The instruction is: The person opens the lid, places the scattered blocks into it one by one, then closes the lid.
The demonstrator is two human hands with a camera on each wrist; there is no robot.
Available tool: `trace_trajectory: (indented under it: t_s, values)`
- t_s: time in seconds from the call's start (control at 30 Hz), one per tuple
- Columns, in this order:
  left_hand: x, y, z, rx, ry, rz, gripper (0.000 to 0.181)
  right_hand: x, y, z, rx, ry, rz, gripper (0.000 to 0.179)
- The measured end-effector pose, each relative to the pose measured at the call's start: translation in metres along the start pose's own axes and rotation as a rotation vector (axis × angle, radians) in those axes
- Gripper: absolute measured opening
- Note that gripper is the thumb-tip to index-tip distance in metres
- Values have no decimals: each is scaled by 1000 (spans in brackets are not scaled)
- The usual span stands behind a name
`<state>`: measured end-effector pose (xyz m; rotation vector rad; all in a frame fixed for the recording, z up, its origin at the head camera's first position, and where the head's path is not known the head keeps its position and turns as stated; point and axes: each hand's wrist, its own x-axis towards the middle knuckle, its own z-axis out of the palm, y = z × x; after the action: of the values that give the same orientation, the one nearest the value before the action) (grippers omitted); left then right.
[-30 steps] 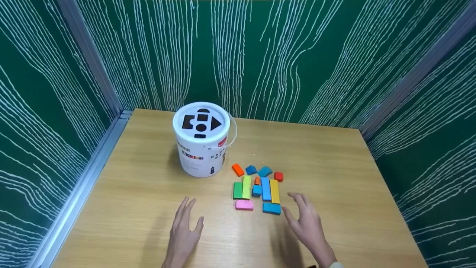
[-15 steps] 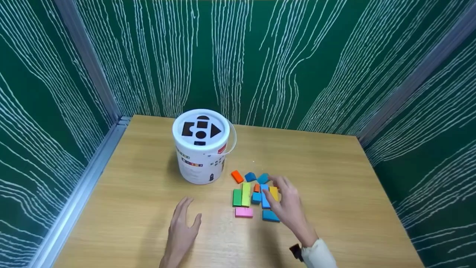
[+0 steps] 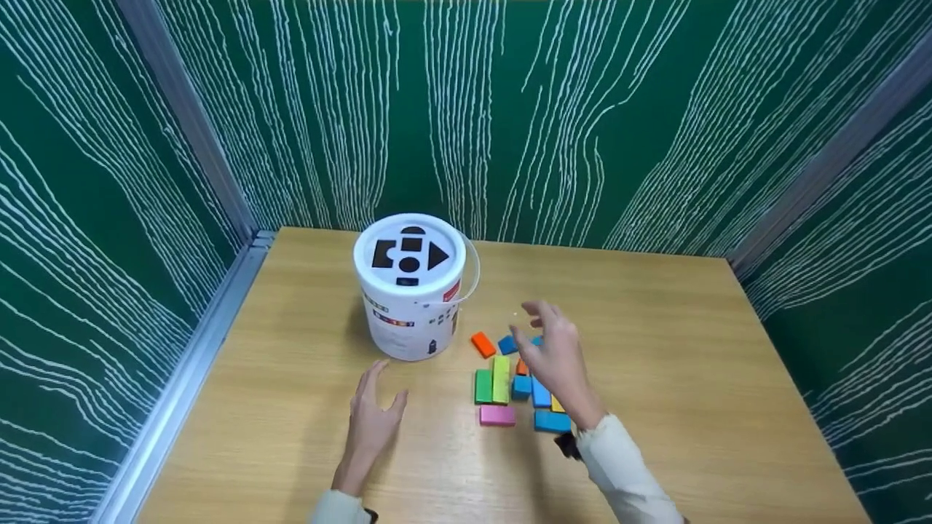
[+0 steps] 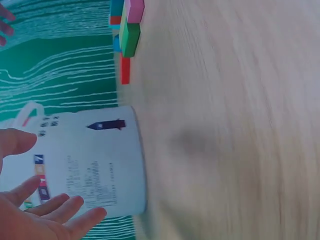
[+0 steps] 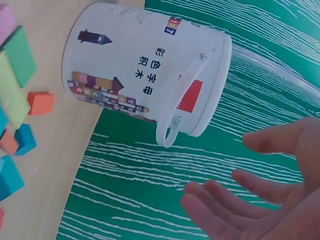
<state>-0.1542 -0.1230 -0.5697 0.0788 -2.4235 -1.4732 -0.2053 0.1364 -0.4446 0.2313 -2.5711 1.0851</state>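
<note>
A white bucket (image 3: 411, 313) stands upright, its lid (image 3: 378, 273) pierced by several shaped holes and its handle (image 5: 177, 100) hanging to the right side. My left hand (image 3: 375, 426) is above the table just in front of the bucket, fingers spread and holding nothing. Over the right part of a group of colored blocks hovers my right hand (image 3: 557, 353), empty, thumb apart from the fingers. It hides some blocks. Visible are a green block (image 3: 483, 386), a yellow-green block (image 3: 500, 379), a pink block (image 3: 497, 415) and an orange block (image 3: 483, 344).
The wooden table (image 3: 655, 327) bears everything. Green walls (image 3: 553, 109) with white wavy lines enclose its back and sides. A metal rail (image 3: 182, 386) runs along the left side. A blue block (image 3: 552, 421) lies at the near right of the group.
My right hand has moved from the right of the blocks to above them, then farther forward. The left hand has shifted forward, closer to the bucket. The view has shifted slightly.
</note>
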Motion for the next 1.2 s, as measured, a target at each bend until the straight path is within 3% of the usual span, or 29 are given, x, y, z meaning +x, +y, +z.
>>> trace_trajectory:
  t_s: [0.2,0.33,0.6,0.93,1.2]
  values:
    - [25,-11,1,-5,-79,-146,72,35,-14,18,42,-53,101,34]
    - [39,-14,5,-12,-76,-213,83,54,-13,32,128,-111,192,35]
    - [53,-23,21,-31,-50,-168,88,73,2,60,146,-137,276,34]
    - [62,-21,27,16,-5,-175,88,88,-16,76,240,-246,357,45]
    - [68,-22,26,-39,-8,-180,89,96,-25,75,405,-176,423,58]
